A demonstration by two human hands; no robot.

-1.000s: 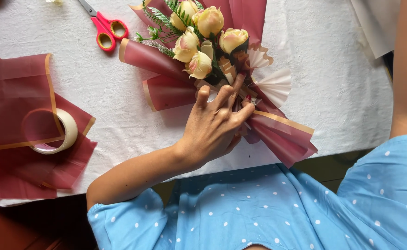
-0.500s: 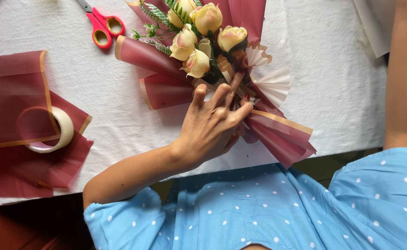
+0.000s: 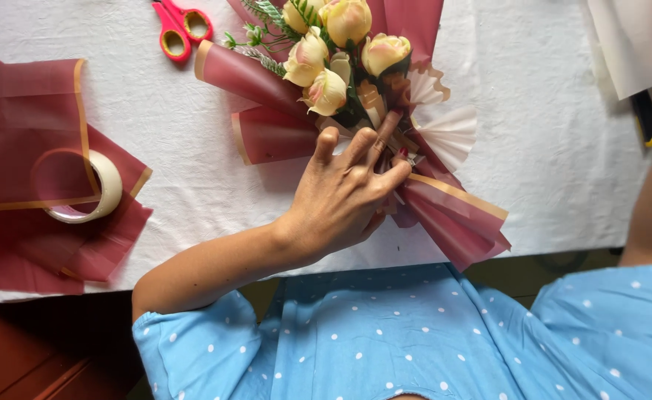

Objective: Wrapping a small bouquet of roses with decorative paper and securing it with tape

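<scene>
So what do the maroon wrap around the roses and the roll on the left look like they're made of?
The maroon wrap looks like thin translucent film or waxed paper with a gold edge: the layers show through and hold creases. The roll seems to be clear plastic tape: pale, glossy, seen through the loose sheet over it.
</scene>
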